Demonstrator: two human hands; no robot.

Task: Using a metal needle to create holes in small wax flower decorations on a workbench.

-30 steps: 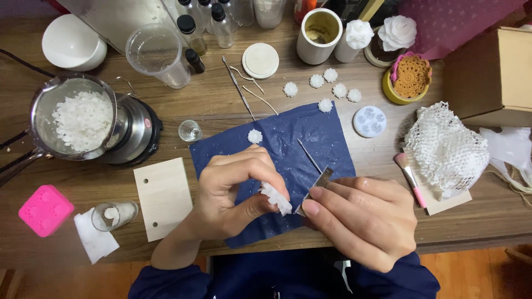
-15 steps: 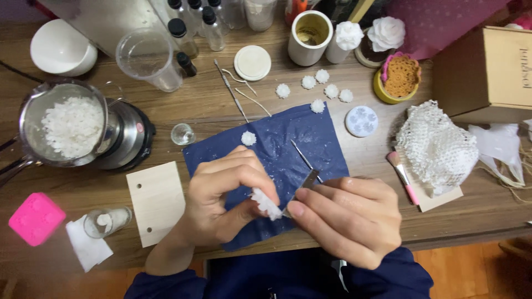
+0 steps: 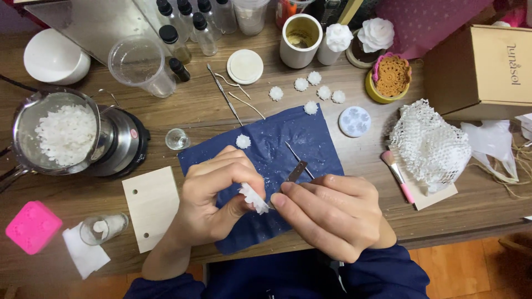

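Centre frame, over the dark blue cloth [image 3: 310,145]: left hand [image 3: 219,202] pinches a small white wax flower [image 3: 254,197]; right hand [image 3: 332,216] grips a thin metal blade tool [image 3: 296,171] against it.

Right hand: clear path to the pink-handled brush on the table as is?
Probably yes, but not free-handed. The brush lies uncovered just right of the right hand, nothing between them; that hand is holding a thin metal tool against the white wax flower.
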